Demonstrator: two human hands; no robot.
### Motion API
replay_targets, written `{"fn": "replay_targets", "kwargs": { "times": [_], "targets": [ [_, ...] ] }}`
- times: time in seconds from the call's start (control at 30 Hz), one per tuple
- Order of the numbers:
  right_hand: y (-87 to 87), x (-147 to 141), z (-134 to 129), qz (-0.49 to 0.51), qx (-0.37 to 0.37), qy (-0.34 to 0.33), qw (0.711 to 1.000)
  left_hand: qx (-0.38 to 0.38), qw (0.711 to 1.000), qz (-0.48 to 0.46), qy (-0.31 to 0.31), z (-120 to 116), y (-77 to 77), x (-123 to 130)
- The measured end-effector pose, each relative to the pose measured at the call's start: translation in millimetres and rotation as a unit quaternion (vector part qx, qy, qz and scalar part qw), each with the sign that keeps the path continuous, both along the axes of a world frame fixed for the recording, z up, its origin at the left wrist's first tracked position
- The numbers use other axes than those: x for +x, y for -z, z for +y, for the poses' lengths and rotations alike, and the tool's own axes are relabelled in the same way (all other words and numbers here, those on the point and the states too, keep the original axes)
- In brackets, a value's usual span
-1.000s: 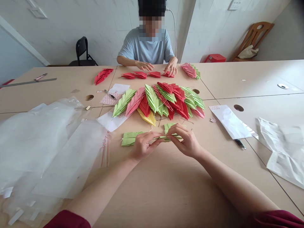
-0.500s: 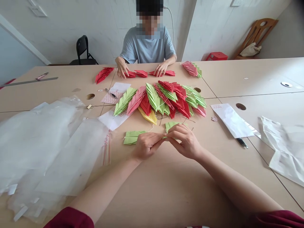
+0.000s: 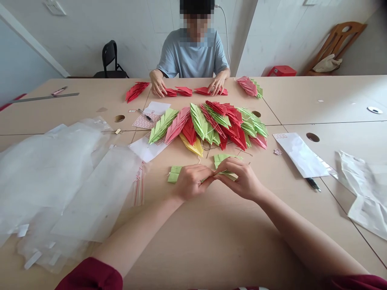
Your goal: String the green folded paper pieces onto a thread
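Note:
Between my two hands is a small piece of folded green paper, pinched at its left end; much of it is hidden by fingers. My left hand holds it with thumb and fingertips together, and my right hand pinches it from the other side. Beside my left hand lies a creased green paper piece with a bit of white string. Another green piece rests just behind my right fingers. Beyond them a heap of pleated red, pink and green paper pieces covers the table, with a yellow one in front.
Translucent plastic bags spread over the left side. White paper sheets, a black pen and a white bag lie to the right. Opposite, a person has both hands on red folded pieces.
The view has shifted slightly. The held green paper shows more beneath my right fingers, and my left hand now covers more of the green piece beside it.

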State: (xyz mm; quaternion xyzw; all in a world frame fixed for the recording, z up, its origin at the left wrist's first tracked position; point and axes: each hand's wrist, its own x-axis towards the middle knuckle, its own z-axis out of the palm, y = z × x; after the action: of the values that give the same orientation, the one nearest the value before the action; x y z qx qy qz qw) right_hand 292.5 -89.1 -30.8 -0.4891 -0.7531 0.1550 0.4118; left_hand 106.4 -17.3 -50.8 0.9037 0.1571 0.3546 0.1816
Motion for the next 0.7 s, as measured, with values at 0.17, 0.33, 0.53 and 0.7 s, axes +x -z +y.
{"fn": "replay_targets", "kwargs": {
  "times": [0.17,0.33,0.53,0.7],
  "targets": [
    [8.9,-4,0,-0.044,0.085,0.02,0.995,0.008,1.0,0.015,-0.006,-1,-0.8,2],
    [3.5,0,1,0.021,0.042,0.051,0.998,-0.034,0.999,-0.033,-0.015,2,1.7,0],
    [-0.8,11,3,-0.014,0.049,0.053,0.997,0.003,0.999,-0.043,-0.03,5,-3.7,-3],
    [-0.6,11,4,-0.028,0.055,0.024,0.998,0.113,0.993,0.023,-0.034,6,-13.7,-5]
  ]
}}
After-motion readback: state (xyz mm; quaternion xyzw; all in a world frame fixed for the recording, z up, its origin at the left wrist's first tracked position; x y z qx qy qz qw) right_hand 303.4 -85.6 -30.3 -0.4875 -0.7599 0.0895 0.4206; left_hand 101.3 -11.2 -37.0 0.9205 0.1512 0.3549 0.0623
